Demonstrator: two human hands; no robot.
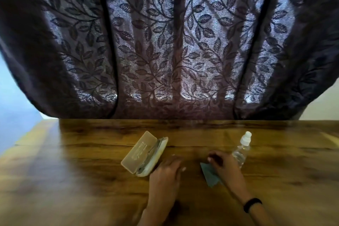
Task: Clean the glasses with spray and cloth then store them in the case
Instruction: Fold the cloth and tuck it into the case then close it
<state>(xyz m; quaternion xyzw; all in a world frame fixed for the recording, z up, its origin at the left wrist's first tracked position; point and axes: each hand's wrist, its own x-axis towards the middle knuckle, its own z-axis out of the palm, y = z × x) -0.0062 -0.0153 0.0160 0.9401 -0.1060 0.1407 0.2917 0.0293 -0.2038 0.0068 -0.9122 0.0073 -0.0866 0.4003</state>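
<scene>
Beside the left hand [166,170], an open case [144,154] with the glasses [153,152] inside.
Long axis slanting from near-left to far-right; left hand nearer, fingers spread, empty, almost touching the case's near end. Right hand [222,166] loosely curled over the teal cloth [209,175], grip unclear; spray bottle [241,149] just beyond. No legible writing; faint embossing on the lid, unreadable.

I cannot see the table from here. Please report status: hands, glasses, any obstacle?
Left hand open, beside the open case. Right hand on the cloth, grip unclear. Glasses lying in the case. Spray bottle upright; nothing in the way.
</scene>
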